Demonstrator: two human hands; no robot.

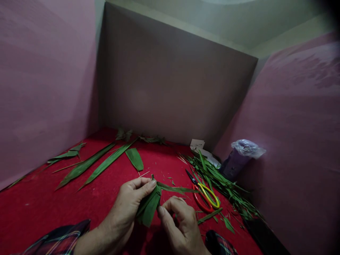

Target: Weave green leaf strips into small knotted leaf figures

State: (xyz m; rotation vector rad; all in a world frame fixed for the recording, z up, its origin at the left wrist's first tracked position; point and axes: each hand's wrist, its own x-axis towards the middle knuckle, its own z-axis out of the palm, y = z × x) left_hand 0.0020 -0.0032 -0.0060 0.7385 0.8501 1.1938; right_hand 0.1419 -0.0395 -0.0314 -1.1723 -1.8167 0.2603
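Observation:
My left hand pinches a folded green leaf piece at its top, thumb and fingers closed round it. My right hand is closed on the same folded leaf from the right, its thumb pressed against the leaf's lower edge. A thin leaf strip runs out from the fold to the right. Both hands hover low over the red cloth.
Scissors with red and yellow handles lie right of my hands. A heap of leaf trimmings spreads at the right, near a purple bottle wrapped in plastic. Long leaves lie at the back left. Pink walls close both sides.

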